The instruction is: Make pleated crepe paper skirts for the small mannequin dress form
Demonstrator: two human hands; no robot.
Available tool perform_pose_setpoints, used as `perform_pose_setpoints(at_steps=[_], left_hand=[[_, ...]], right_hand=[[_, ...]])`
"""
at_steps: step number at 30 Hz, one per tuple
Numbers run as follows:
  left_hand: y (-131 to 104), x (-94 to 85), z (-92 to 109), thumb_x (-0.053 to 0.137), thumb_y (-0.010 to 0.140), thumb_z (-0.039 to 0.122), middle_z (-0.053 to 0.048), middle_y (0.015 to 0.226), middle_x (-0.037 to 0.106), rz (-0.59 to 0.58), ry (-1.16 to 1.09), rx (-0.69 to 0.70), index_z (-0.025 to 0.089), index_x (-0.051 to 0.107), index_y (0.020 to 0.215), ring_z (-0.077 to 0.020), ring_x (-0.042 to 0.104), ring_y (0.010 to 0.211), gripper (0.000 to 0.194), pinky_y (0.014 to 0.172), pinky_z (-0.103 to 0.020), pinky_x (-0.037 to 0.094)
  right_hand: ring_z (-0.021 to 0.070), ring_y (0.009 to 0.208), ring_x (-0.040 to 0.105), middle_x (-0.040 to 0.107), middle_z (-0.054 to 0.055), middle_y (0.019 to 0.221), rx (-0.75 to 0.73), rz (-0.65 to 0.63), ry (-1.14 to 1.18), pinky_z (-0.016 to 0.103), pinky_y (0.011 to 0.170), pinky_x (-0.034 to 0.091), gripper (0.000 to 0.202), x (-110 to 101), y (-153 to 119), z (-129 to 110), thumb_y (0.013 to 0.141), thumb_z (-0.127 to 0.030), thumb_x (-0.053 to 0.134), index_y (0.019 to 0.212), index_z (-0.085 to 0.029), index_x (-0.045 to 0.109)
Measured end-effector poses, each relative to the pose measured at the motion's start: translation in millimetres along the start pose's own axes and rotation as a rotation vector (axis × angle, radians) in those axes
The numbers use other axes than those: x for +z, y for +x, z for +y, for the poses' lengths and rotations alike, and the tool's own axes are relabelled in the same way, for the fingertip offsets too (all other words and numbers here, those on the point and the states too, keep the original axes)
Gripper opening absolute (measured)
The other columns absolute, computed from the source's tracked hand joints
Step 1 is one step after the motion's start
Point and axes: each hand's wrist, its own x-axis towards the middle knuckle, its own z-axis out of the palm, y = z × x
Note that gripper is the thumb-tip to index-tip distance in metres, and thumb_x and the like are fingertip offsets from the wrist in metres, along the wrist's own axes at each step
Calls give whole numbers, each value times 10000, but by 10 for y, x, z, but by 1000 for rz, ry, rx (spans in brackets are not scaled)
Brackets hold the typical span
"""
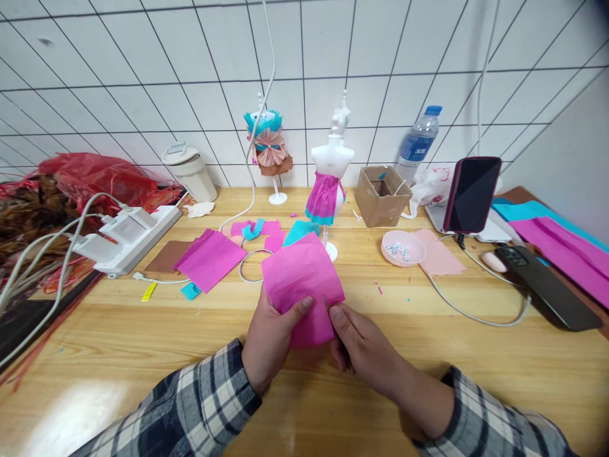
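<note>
Well forward of the bench's (pixel 190 327) back edge, the left hand (pixel 272 336) pinches a pink sheet (pixel 304 270), apparently steadying it against the small scissors (pixel 327 306) gripped in the right hand (pixel 365 348)

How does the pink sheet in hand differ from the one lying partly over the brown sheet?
The held sheet is up in the left hand, while the lying sheet rests on the table, partly over a brown sheet. The right hand holds a small tool at the held sheet; no hand touches the lying sheet. Both are bright pink.
</note>
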Motion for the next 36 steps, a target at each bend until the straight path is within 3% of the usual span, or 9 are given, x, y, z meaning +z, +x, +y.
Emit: perform_pose_setpoints(at_steps=[7, 30, 36], left_hand=[[-25, 16, -51, 777, 732, 283, -115, 1185, 676, 5, 29, -38, 168, 577, 1188, -262, 648, 1038, 510, 941, -433, 499], [-56, 42, -37, 765, 755, 279, -104, 1257, 649, 19, 43, -21, 205, 543, 1257, -282, 607, 1153, 554, 1010, -450, 461], [-67, 44, -49, 775, 743, 278, -96, 1253, 656, 30, 12, -42, 208, 560, 1242, -275, 604, 1168, 548, 1025, -426, 455]], right_hand=[[106, 439, 442, 429, -75, 483, -15, 92, 19, 223, 462, 356, 485, 44, -20, -41, 953, -639, 246, 785, -226, 437], [105, 451, 430, 440, -59, 564, -52, 114, 47, 220, 437, 348, 452, 94, -4, 18, 965, -608, 278, 866, -215, 476], [156, 691, 527, 558, 10, 755, -175, 203, -101, 269, 639, 427, 405, 78, 28, 83, 994, -523, 297, 828, -215, 501]])
